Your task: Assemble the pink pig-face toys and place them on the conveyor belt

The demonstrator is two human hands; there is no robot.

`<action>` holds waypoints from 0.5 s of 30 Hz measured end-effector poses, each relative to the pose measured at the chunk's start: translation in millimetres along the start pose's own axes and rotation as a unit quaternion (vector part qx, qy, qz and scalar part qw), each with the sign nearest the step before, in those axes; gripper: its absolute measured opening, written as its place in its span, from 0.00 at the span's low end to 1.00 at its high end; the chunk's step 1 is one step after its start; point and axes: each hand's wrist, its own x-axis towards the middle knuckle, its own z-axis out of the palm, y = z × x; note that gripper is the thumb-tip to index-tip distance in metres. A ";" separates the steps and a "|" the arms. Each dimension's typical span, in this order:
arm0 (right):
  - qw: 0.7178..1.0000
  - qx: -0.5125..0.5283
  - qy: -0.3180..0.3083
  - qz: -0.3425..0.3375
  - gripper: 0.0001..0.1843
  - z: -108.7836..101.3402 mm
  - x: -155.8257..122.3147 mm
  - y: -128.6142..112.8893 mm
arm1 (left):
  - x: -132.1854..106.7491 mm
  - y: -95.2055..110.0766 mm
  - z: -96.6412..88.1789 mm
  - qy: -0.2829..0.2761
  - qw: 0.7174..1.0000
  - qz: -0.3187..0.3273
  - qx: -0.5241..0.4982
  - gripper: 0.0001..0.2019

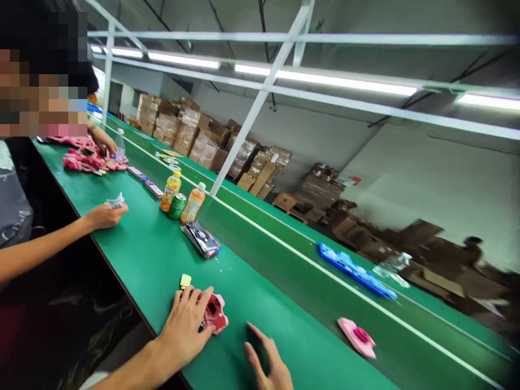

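Red plastic piece (pixel 216 315) right there under the left hand (pixel 182 331), fingers curled over it and gripping, pressing it down on the green worktop (pixel 140 257)! The right hand (pixel 268 360) sits just beside the piece, fingers spread, released, holding nothing. Watch the small yellow square (pixel 186 280) just past those left fingers: one careless sweep could flick it away, and a slack grip could let the piece skid toward the worktop's edge.

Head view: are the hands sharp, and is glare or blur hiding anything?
Head view: the left hand and pink plastic piece look fairly sharp, the right hand slightly soft; ceiling fluorescent tubes glare; cartons at the far right edge smear; the whole frame is tilted.
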 end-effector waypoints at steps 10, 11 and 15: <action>0.994 0.099 -0.015 0.047 0.22 3.4 -34.2 -86.0 | -5.5 -20.3 -19.5 0.019 0.998 0.001 -0.059 0.20; 0.993 0.104 -0.022 0.047 0.21 2.5 -34.1 -87.1 | 2.9 -27.4 -27.6 -0.017 0.999 0.011 -0.038 0.19; 0.985 0.158 -0.015 0.065 0.22 5.9 -36.2 -88.0 | 27.6 -32.6 -49.0 -0.151 0.981 0.117 0.021 0.15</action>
